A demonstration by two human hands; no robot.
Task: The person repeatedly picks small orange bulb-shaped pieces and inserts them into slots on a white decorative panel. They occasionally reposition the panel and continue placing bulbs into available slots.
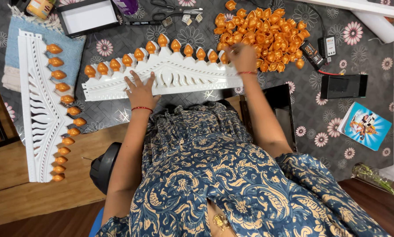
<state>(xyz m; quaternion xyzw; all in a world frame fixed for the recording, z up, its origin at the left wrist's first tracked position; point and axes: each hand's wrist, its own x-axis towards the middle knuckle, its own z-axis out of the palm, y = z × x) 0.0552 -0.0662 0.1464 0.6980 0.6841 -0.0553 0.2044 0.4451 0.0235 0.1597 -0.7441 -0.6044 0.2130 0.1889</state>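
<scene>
Fingers of your right hand (pixel 242 57) pinch an orange bulb cap (pixel 225 58) at the white scalloped panel (pixel 170 77)'s right end; your left hand (pixel 140 91) presses flat, open, mid-panel. Right of the panel: loose orange caps (pixel 267 30), a black box (pixel 344 86), a blue picture booklet (pixel 366 125).

Top left corner: jar (pixel 40 7) with yellow-orange label, partly cut off by frame edge. Right side of the mat: small black pack (pixel 312 54) bearing an orange-and-white label, beside a white adapter (pixel 329 45) with a dark label. Lower right: blue booklet (pixel 366 125) with cartoon cover, lying flat and tilted.
</scene>
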